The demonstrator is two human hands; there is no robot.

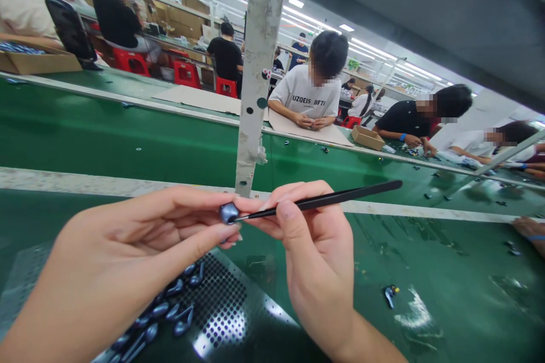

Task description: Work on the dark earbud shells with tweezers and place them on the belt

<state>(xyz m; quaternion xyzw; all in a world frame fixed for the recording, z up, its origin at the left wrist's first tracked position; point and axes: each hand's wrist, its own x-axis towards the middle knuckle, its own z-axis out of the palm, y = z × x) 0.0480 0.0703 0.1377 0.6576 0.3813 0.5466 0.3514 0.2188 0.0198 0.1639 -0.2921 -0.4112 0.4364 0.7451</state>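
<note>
While the blue earbud point(229, 213) was held just L of frame centre, it was pinched btwn thumb and fingertips of the L hand point(106, 255). By the R hand point(319, 261) the black tweezers point(336, 198) were gripped like a pen, w/ their tip set at a dark, opening-like spot on the bud's lower R side; whether the tip was inside couldn't be made out. Judged by size vs. the fingers, the bud was taken to be v. light; its shell was prob. hard plastic, stiff, and, being round and glossy, apt to slip if squeezed off-centre. Anything at that spot was deemed poss. fragile, so a hold on the shell's sides was thought best, w/ only light pressure put thru the tweezers. More such buds point(160, 310) were piled on the perforated plate point(225, 289), lower L of centre.
</note>
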